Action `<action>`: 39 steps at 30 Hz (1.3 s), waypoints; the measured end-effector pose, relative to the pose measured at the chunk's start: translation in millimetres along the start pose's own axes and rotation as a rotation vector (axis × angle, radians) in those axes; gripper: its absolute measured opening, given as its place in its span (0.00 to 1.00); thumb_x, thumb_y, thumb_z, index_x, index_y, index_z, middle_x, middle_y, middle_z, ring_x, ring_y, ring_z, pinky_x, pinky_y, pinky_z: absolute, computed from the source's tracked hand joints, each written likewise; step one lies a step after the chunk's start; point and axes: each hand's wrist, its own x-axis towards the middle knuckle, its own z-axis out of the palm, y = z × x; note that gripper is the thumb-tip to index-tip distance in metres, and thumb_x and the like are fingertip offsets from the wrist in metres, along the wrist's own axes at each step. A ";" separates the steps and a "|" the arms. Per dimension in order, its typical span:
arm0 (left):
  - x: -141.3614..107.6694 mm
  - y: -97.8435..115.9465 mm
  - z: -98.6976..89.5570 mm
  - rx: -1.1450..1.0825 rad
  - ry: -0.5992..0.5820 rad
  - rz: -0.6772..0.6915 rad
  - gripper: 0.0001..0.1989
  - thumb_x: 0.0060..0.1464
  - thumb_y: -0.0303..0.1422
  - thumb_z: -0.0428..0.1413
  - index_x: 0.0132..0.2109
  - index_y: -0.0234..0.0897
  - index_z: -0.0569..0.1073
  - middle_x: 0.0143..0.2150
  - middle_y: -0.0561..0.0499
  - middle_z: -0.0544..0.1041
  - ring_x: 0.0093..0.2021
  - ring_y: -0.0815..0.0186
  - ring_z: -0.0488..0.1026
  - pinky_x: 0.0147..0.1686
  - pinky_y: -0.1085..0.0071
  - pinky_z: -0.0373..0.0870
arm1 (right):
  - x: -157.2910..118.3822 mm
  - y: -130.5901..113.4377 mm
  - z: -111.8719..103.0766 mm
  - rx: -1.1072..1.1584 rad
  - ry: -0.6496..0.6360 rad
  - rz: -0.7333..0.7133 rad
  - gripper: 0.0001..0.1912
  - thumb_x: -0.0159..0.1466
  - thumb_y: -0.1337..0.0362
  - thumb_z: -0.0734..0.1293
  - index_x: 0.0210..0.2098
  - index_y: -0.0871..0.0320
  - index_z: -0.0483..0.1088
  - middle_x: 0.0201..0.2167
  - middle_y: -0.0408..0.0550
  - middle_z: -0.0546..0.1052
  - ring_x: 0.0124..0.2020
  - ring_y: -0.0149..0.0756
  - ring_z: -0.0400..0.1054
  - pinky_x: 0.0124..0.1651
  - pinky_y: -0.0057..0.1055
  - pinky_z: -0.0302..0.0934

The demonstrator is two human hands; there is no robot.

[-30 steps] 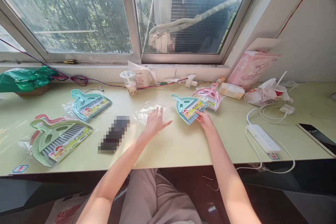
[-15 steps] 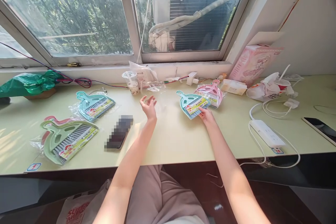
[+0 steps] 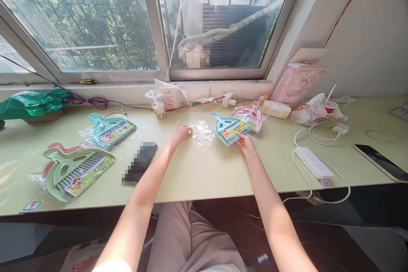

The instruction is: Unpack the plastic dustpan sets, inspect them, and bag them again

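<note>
With its fingers curled, my left hand (image 3: 183, 132) is at the left edge of a crumpled clear plastic bag (image 3: 204, 133) on the table, seeming to pinch it. To the right, my right hand (image 3: 245, 142) grips the lower right corner of a blue dustpan and brush set (image 3: 227, 129) by its yellow label card. Partly behind that set lies a pink dustpan and brush set (image 3: 254, 115). On the left side are a wrapped blue set (image 3: 110, 131) and a green set (image 3: 76, 172), which overlaps a mostly hidden red-pink one (image 3: 60, 148).
A phone (image 3: 145, 159) lies left of my left arm, another phone (image 3: 379, 159) far right. A drink cup (image 3: 157, 105) stands at the back. A white power strip (image 3: 314, 162) with looping cables, a pink box (image 3: 298, 83) and a green bag (image 3: 32, 104) are around the table.
My left hand has turned over and come down to the table. The clear plastic bag has moved forward from the back and now lies spread between my hands. My right hand keeps its grip.
</note>
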 end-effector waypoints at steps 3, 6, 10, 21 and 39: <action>3.9 5.4 2.3 0.097 0.044 -0.071 0.14 0.58 0.31 0.49 0.36 0.34 0.80 0.35 0.38 0.79 0.41 0.55 0.74 0.55 0.52 0.55 | -4.1 -3.3 1.7 -0.038 -0.061 -0.021 0.11 0.49 0.70 0.74 0.32 0.57 0.74 0.33 0.45 0.81 0.37 0.36 0.77 0.39 0.30 0.75; 3.0 11.5 8.9 0.115 0.061 -0.103 0.15 0.58 0.26 0.47 0.33 0.30 0.78 0.31 0.35 0.78 0.36 0.56 0.74 0.49 0.55 0.57 | -10.0 -6.6 4.3 -0.124 -0.178 0.015 0.12 0.50 0.67 0.74 0.35 0.58 0.75 0.36 0.46 0.81 0.37 0.37 0.77 0.40 0.30 0.74; 0.2 15.5 13.7 0.107 0.079 -0.111 0.13 0.52 0.20 0.48 0.34 0.28 0.77 0.28 0.35 0.76 0.32 0.57 0.73 0.43 0.60 0.56 | -16.1 -6.6 8.5 -0.295 -0.267 0.107 0.11 0.51 0.67 0.73 0.36 0.60 0.75 0.36 0.49 0.81 0.35 0.38 0.77 0.40 0.31 0.74; 1.1 27.5 12.1 -0.414 0.293 -0.202 0.17 0.59 0.30 0.47 0.45 0.27 0.76 0.40 0.28 0.75 0.51 0.42 0.70 0.55 0.49 0.55 | -24.8 3.4 29.4 -0.211 -0.182 0.040 0.10 0.51 0.70 0.74 0.33 0.58 0.74 0.34 0.49 0.81 0.35 0.39 0.77 0.39 0.33 0.74; -12.1 76.9 -11.3 -0.768 0.609 -0.230 0.30 0.58 0.44 0.54 0.66 0.45 0.60 0.71 0.45 0.53 0.72 0.54 0.41 0.69 0.50 0.34 | -39.9 33.7 53.7 -0.069 -0.161 -0.050 0.15 0.47 0.63 0.77 0.34 0.58 0.74 0.39 0.48 0.81 0.41 0.38 0.76 0.44 0.32 0.73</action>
